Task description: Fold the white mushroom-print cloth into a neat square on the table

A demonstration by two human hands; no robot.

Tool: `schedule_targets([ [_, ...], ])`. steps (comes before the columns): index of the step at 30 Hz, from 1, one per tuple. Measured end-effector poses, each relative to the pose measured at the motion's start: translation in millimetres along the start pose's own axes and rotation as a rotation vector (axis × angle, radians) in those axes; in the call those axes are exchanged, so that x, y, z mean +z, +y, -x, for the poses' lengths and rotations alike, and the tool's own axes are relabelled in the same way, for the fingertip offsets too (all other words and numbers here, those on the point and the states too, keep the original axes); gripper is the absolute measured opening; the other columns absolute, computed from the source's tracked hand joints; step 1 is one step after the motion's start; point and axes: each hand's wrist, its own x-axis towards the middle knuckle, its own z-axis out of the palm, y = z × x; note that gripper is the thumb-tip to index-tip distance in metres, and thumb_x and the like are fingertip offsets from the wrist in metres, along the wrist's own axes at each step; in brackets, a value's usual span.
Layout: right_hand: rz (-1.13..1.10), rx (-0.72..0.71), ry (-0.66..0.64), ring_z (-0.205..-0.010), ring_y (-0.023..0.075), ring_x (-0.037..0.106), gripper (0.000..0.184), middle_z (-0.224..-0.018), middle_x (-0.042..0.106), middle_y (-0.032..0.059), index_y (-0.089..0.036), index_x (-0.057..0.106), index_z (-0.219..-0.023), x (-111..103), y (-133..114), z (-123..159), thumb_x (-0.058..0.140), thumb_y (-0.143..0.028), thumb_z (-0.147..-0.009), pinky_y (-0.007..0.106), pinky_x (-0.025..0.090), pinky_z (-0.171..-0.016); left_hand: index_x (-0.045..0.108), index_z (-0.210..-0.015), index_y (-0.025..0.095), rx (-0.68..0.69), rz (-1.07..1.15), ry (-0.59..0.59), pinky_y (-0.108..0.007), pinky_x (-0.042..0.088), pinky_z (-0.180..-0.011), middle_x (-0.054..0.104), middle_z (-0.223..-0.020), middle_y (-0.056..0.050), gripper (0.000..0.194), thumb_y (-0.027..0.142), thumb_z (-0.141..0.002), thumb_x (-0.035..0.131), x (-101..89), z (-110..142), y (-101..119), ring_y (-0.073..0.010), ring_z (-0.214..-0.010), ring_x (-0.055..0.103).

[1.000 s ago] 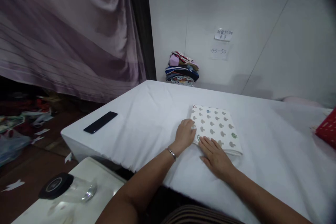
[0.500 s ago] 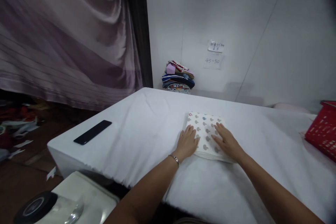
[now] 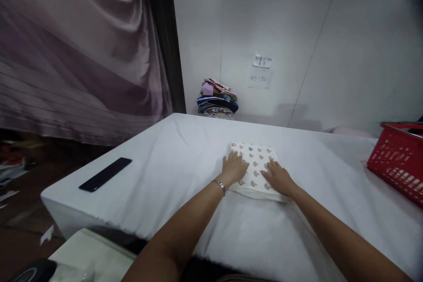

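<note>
A folded white cloth (image 3: 254, 172) printed with grey shapes and a few coloured ones lies flat on the white-covered table (image 3: 185, 163). Its layered edge faces me. My left hand (image 3: 234, 167) rests on the cloth's left side with fingers spread, a bracelet at the wrist. On the right side of the cloth, my right hand (image 3: 278, 178) lies palm down, fingers stretched out. Both hands press on the top without gripping it. What kind of cloth item it is cannot be told from its folded state.
A black flat slab (image 3: 105, 174) lies at the table's left. A red basket (image 3: 398, 158) stands at the right edge. Folded clothes (image 3: 218, 99) are stacked beyond the far edge, near paper notes (image 3: 260, 77) on the wall. A white machine-like object (image 3: 92, 255) sits at lower left.
The view has turned slightly right, so more of the red basket shows. My right hand has slid a little down the cloth's right side; my left hand stays on its left side.
</note>
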Motion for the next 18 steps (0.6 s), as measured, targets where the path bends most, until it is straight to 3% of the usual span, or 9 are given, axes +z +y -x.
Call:
schedule_targets([
  [3,-0.002,0.040,0.035,-0.136,0.0314,0.023,0.059,-0.147,0.031,0.0168,-0.013,0.038,-0.135,-2.0,0.3,-9.6,0.031,-0.051,-0.091,0.052,0.027,-0.104,0.037,-0.135,0.017,-0.057,0.004,0.056,-0.051,0.014,-0.110,0.020,-0.152,-0.011,0.055,0.047,-0.089,0.033,10.4,-16.1,-1.6,-0.0263,-0.140,0.011],
  [8,-0.081,0.014,0.101,-0.138,0.0315,0.018,0.064,-0.148,0.027,0.0192,-0.006,0.032,-0.139,12.4,5.7,-12.3,0.034,-0.048,-0.091,0.047,0.026,-0.107,0.034,-0.137,0.018,-0.079,0.049,0.086,-0.045,0.024,-0.108,0.017,-0.153,-0.009,0.056,0.048,-0.090,0.033,34.4,-20.0,-14.4,-0.0257,-0.140,0.010],
  [14,-0.266,0.060,0.104,-0.139,0.0296,0.015,0.065,-0.149,0.025,0.0183,-0.006,0.035,-0.139,18.2,15.5,-12.7,0.036,-0.047,-0.089,0.046,0.022,-0.111,0.037,-0.136,0.021,-0.112,0.113,0.091,-0.045,0.027,-0.106,0.018,-0.153,-0.006,0.054,0.049,-0.090,0.033,31.6,-15.5,-17.3,-0.0299,-0.138,0.019],
  [18,-0.494,0.208,0.160,-0.135,0.0270,0.030,0.060,-0.146,0.034,0.0123,-0.016,0.041,-0.137,17.6,31.6,-18.2,0.039,-0.048,-0.087,0.044,0.028,-0.109,0.036,-0.136,0.019,-0.169,0.179,0.154,-0.040,0.032,-0.102,0.023,-0.151,-0.012,0.050,0.042,-0.091,0.033,27.2,-15.4,-19.1,-0.0272,-0.131,0.035],
])
